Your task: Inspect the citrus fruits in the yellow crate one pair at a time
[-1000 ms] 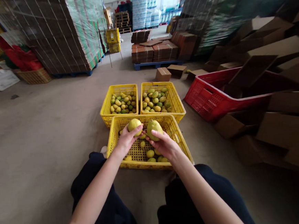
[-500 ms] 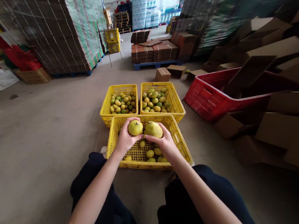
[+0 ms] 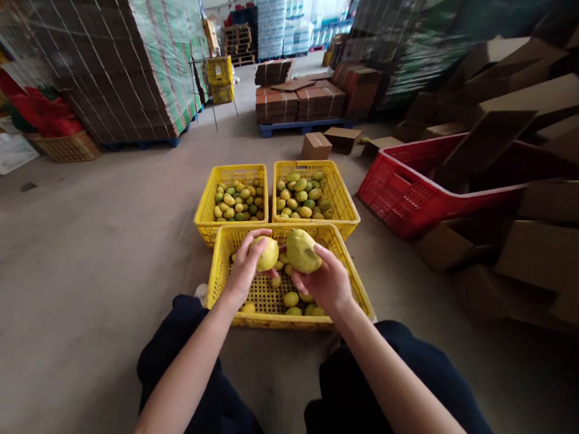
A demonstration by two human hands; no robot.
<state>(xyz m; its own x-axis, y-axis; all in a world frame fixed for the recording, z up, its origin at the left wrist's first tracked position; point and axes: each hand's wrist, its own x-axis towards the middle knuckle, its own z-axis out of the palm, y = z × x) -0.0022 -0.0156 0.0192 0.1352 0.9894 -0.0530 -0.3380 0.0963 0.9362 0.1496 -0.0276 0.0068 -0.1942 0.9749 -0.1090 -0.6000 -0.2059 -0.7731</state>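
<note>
My left hand (image 3: 244,269) is closed around a yellow lemon (image 3: 268,254), thumb below and fingers over the top. A larger, greenish lemon (image 3: 302,249) with a dull dark patch is gripped in my right hand (image 3: 331,282). Both fruits are held apart, side by side, above the near yellow crate (image 3: 364,291). Inside that crate lie several loose lemons (image 3: 291,300), mostly toward its right side, partly hidden by my hands. The perforated bottom shows at the left.
Two yellow crates, one at left (image 3: 204,217) and one at right (image 3: 346,202), hold many yellow and green fruits just beyond. A red crate (image 3: 393,199) with cardboard stands right, among heaped boxes (image 3: 562,242). Flattened cartons on a blue pallet (image 3: 292,128) sit farther back.
Both lemons have been turned in my hands. My right hand has rotated and shifted slightly right, showing the lemon's patched side; the gap between the hands has widened.
</note>
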